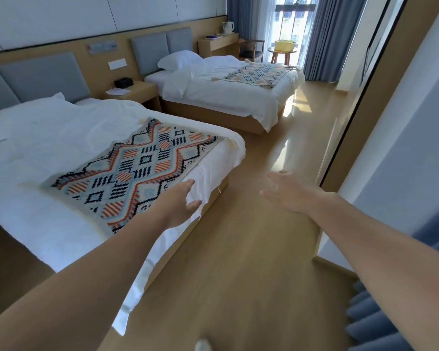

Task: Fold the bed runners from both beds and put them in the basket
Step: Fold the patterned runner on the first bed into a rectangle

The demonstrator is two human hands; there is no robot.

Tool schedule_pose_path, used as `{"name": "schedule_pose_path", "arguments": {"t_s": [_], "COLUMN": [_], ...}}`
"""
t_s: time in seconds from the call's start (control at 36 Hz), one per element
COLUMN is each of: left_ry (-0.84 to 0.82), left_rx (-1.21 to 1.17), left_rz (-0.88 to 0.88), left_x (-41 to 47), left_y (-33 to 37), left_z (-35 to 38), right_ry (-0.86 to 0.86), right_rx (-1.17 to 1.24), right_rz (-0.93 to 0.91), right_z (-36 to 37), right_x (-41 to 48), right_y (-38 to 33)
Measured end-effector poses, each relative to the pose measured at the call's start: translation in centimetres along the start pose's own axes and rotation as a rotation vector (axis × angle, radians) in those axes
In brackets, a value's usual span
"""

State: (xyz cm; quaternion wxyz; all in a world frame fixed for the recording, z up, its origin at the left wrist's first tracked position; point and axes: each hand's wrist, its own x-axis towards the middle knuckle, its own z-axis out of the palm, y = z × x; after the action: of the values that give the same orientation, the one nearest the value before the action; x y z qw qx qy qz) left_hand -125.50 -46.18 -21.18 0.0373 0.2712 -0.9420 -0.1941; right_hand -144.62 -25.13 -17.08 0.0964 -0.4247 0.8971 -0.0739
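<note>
A patterned bed runner [134, 171] in orange, blue and black lies flat across the foot of the near bed [48, 148]. A second patterned runner [259, 74] lies across the foot of the far bed [213, 92]. A yellow basket [285, 45] stands on a small round table by the window. My left hand [181, 202] is open, reaching over the near bed's foot edge just beside the near runner's corner. My right hand [287, 191] is open over the floor to the right of the bed, holding nothing.
A wooden nightstand [137, 93] stands between the beds. A desk [217, 44] with a kettle and a chair [254, 50] are at the back. Wood floor [264, 249] runs along the beds' feet toward the curtains [327, 39]. A wall [403, 148] stands on the right.
</note>
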Motion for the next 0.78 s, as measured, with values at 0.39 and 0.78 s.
{"name": "schedule_pose_path", "arguments": {"t_s": [0.39, 0.78], "left_ry": [0.01, -0.035], "left_rx": [-0.042, -0.038], "left_rz": [-0.041, -0.081], "left_x": [18.6, 35.5], "left_y": [-3.1, -6.9], "left_z": [0.4, -0.7], "right_ry": [-0.02, -0.043], "right_rx": [-0.066, -0.067], "right_rz": [-0.03, -0.07], "right_z": [-1.6, -4.7], "right_x": [18.5, 37.1], "right_y": [3.3, 4.2]}}
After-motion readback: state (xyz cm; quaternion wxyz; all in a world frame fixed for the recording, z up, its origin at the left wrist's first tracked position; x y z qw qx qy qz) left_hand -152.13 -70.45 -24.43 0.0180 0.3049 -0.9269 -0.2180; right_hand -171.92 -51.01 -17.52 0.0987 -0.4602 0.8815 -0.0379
